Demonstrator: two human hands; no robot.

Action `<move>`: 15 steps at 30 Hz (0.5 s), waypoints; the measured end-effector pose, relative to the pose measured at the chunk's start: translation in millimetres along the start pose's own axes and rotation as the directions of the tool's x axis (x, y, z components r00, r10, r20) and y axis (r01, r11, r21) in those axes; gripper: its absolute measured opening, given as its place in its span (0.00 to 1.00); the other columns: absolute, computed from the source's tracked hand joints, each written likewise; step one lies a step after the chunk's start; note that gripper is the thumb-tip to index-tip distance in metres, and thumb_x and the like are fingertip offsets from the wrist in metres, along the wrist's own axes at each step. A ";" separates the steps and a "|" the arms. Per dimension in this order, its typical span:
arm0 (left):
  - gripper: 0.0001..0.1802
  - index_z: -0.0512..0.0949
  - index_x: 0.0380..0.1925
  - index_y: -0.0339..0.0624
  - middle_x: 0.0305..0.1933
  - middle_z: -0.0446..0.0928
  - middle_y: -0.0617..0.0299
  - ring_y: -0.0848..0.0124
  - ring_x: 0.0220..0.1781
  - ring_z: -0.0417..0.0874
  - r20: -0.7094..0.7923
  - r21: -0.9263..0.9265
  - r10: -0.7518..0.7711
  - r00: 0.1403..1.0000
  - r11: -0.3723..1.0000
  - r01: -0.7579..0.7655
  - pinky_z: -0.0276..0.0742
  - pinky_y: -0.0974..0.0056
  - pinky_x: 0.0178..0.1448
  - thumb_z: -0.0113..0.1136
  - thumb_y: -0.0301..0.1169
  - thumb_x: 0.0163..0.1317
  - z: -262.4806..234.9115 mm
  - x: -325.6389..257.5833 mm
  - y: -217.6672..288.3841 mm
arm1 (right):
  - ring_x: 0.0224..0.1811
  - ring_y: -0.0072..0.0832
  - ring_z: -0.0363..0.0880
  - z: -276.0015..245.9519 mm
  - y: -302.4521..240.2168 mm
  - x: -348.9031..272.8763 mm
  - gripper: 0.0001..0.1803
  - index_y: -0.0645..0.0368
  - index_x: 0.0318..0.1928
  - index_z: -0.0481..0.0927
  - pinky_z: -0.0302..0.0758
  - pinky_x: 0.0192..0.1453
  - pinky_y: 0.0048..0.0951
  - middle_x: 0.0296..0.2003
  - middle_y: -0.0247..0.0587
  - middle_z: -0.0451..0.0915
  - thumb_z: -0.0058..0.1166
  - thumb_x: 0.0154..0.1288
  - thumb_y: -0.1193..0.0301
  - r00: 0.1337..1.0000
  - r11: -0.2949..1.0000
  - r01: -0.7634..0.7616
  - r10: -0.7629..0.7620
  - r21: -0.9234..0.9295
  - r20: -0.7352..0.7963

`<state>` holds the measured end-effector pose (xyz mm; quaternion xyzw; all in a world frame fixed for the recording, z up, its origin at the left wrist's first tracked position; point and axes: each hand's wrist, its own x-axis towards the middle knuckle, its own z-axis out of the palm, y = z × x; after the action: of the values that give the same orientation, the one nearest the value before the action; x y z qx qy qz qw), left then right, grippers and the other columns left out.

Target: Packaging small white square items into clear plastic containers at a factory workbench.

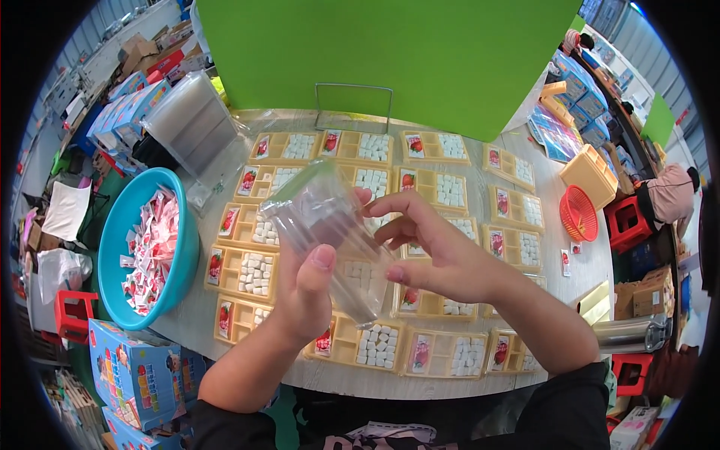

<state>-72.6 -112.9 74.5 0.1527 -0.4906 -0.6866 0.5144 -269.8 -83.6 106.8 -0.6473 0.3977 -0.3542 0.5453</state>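
Observation:
My left hand is closed around a small stack of clear plastic lids, tilted above the middle of the table, thumb on the near side. My right hand meets the right edge of the lids, fingers bent and thumb well apart from them. Beneath and around both hands lie rows of cream plastic trays. Each visible tray holds small white marshmallow-like pieces, and many have a red-and-white sachet in an end compartment. One front tray looks covered by a clear lid. My hands hide some middle trays.
On the left stands a teal basin full of sachets, with a stack of clear lids behind it. A red basket, loose sachets and cream trays are at right. A green panel borders the far side.

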 end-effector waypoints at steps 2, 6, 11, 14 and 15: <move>0.38 0.54 0.67 0.33 0.64 0.66 0.48 0.60 0.65 0.71 0.006 0.152 0.012 1.000 0.988 -0.013 0.68 0.55 0.67 0.52 0.44 0.64 -1.0 0.4 1.2 | 0.59 0.31 0.71 -9.4 -2.6 0.3 0.36 0.59 0.64 0.61 0.64 0.66 0.37 0.58 0.42 0.67 0.62 0.62 0.59 0.999 0.996 0.035 -0.035 -0.079 -0.006; 0.38 0.52 0.68 0.33 0.65 0.65 0.48 0.60 0.66 0.69 -0.036 0.329 0.105 0.994 0.940 -0.088 0.66 0.54 0.68 0.50 0.43 0.65 -11.6 1.5 4.8 | 0.57 0.32 0.72 -40.2 -12.3 6.7 0.36 0.62 0.62 0.64 0.65 0.66 0.35 0.56 0.42 0.71 0.62 0.60 0.56 0.977 0.886 0.157 -0.204 -0.436 -0.061; 0.36 0.50 0.70 0.37 0.67 0.64 0.51 0.61 0.66 0.69 -0.063 0.229 -0.009 0.998 0.973 0.023 0.66 0.56 0.67 0.43 0.47 0.71 0.7 4.0 5.0 | 0.59 0.35 0.71 -113.3 -0.8 26.5 0.33 0.61 0.61 0.67 0.64 0.68 0.35 0.57 0.43 0.72 0.62 0.58 0.62 0.939 0.680 -0.116 -0.162 -0.724 -0.302; 0.42 0.56 0.70 0.40 0.64 0.68 0.51 0.62 0.60 0.74 -0.068 0.262 -0.070 0.995 0.961 0.085 0.72 0.56 0.62 0.35 0.62 0.71 -0.1 3.4 1.5 | 0.63 0.38 0.68 -151.7 33.4 41.8 0.30 0.60 0.59 0.69 0.62 0.70 0.38 0.58 0.46 0.72 0.62 0.58 0.65 0.948 0.433 -0.199 -0.143 -0.879 -0.285; 0.42 0.56 0.70 0.40 0.64 0.68 0.51 0.62 0.60 0.74 -0.060 0.256 -0.069 0.996 0.963 0.082 0.72 0.56 0.62 0.35 0.62 0.71 0.9 5.3 1.7 | 0.65 0.40 0.67 -163.3 41.9 44.5 0.29 0.59 0.59 0.70 0.61 0.71 0.40 0.58 0.48 0.72 0.62 0.57 0.65 0.968 0.366 -0.179 -0.100 -0.913 -0.230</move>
<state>-74.6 -117.0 78.0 0.2541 -0.5564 -0.6321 0.4757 -401.6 -196.7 91.8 -0.7820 0.6075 -0.1330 0.0405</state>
